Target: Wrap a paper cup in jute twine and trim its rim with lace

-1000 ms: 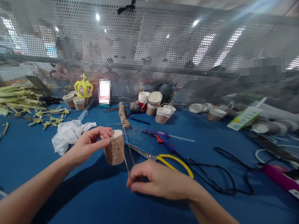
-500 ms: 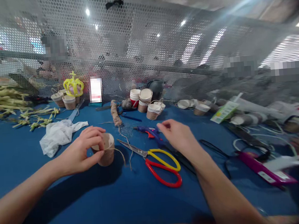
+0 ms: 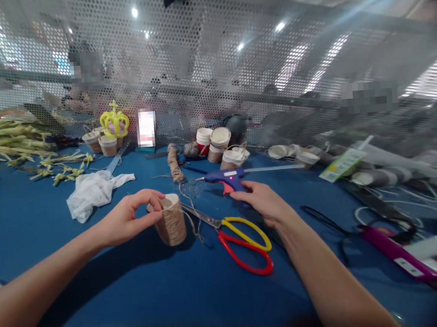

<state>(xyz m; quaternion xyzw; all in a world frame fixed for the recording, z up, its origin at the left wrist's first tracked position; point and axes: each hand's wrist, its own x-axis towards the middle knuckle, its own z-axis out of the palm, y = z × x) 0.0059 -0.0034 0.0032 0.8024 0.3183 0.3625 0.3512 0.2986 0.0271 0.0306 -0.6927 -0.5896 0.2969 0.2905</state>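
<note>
My left hand point(image 3: 127, 222) pinches the rim of a paper cup wrapped in jute twine point(image 3: 170, 220), held just above the blue table point(image 3: 145, 285). A loose twine end point(image 3: 193, 221) hangs from the cup's right side. My right hand point(image 3: 264, 200) is closed round the handle of a blue glue gun point(image 3: 229, 179), its nozzle pointing left and a glue stick jutting out to the right. Scissors with one red and one yellow handle point(image 3: 243, 242) lie between the cup and my right wrist.
A twine spool point(image 3: 173, 163) and stacked paper cups point(image 3: 221, 148) stand behind. White plastic point(image 3: 92, 191), green leaves point(image 3: 12, 142) and a yellow crown point(image 3: 114, 122) are at the left. Black cables point(image 3: 337, 224) and a purple tool point(image 3: 400, 255) lie at the right. A perforated metal screen point(image 3: 211, 73) closes the back.
My right hand let go of the twine, reached right and took hold of the glue gun, lifting it. The left hand kept the wrapped cup, turning it upright.
</note>
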